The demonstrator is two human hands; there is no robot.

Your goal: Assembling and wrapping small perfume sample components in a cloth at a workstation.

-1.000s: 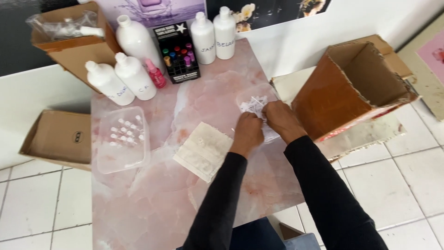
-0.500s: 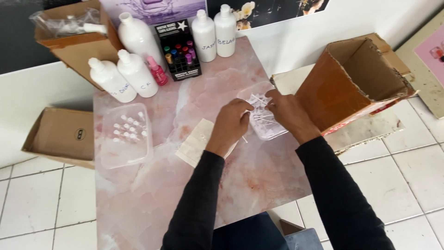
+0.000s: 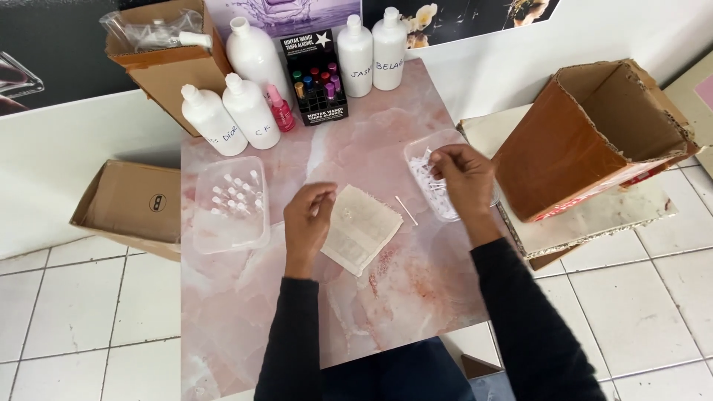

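My right hand (image 3: 464, 182) reaches into a clear plastic tray (image 3: 434, 178) full of thin white sticks at the table's right edge, fingers pinched among the sticks. My left hand (image 3: 307, 221) hovers over the left edge of a pale folded cloth (image 3: 362, 229) in the middle of the pink marble table (image 3: 371, 297), thumb and fingertips pinched together; whether it holds something small is unclear. One white stick (image 3: 406, 211) lies loose on the table between the cloth and the tray.
A second clear tray (image 3: 229, 204) with several small white caps sits on the left. White bottles (image 3: 251, 111) and a black rack of small coloured vials (image 3: 317, 82) stand at the back. Open cardboard boxes stand right (image 3: 594, 141), back left (image 3: 167, 59) and left on the floor (image 3: 134, 204).
Both hands were together at the stick tray. My left hand has drawn back left to the cloth; my right hand stays at the tray. A loose stick now lies on the table.
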